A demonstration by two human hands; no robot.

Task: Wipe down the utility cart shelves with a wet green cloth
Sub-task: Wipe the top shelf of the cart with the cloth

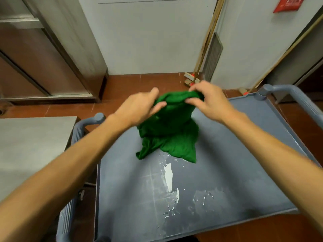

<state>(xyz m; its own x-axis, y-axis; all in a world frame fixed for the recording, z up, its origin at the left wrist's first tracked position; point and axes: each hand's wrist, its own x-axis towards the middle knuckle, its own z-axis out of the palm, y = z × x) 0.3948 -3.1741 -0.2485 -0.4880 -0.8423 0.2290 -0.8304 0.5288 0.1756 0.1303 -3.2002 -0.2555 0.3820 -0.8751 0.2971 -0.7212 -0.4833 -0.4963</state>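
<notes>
Green cloth (167, 130) soft, crumpled; cart shelf (236, 154) matt grey plastic, wet-glossy patches.

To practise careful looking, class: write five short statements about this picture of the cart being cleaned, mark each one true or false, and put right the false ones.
1. Both hands hold the green cloth. True: the left hand and the right hand grip its top.
2. The cloth lies spread flat on the shelf. False: it is lifted in a bunch, and only its lower end reaches the cart shelf.
3. Wet patches shine on the shelf, nearer the person than the cloth. True.
4. The cart is red. False: it is blue-grey.
5. A broom leans against the wall beyond the cart. True.
</notes>
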